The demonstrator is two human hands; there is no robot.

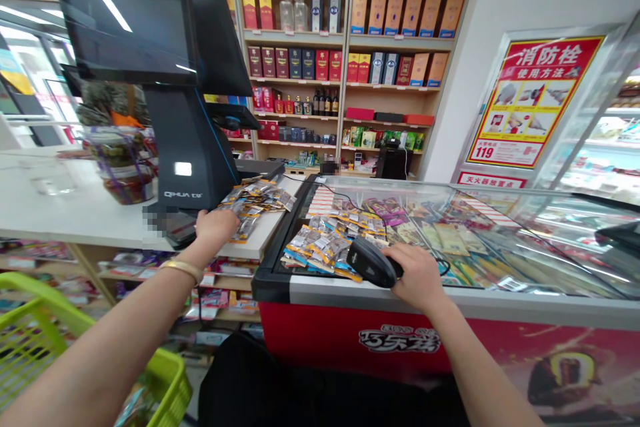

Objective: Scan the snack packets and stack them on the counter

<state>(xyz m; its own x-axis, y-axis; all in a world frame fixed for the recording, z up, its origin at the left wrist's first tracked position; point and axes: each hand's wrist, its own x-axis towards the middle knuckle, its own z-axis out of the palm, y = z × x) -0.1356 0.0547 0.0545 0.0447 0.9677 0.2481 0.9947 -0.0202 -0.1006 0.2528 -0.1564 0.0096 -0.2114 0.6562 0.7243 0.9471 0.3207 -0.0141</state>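
My right hand is wrapped round the grip of a black barcode scanner, held over the near edge of the glass-topped freezer. Just left of its head lies a heap of small snack packets on the glass. On the white counter, my left hand reaches to another pile of snack packets. Its fingers are curled in at the pile's near left edge, on a snack packet; the fingertips are partly hidden. A thin bangle circles the left wrist.
A checkout terminal stands on the counter, with tied jars beside it. The freezer fills the right front. A green basket stands low at left. Boxed goods line the shelves behind.
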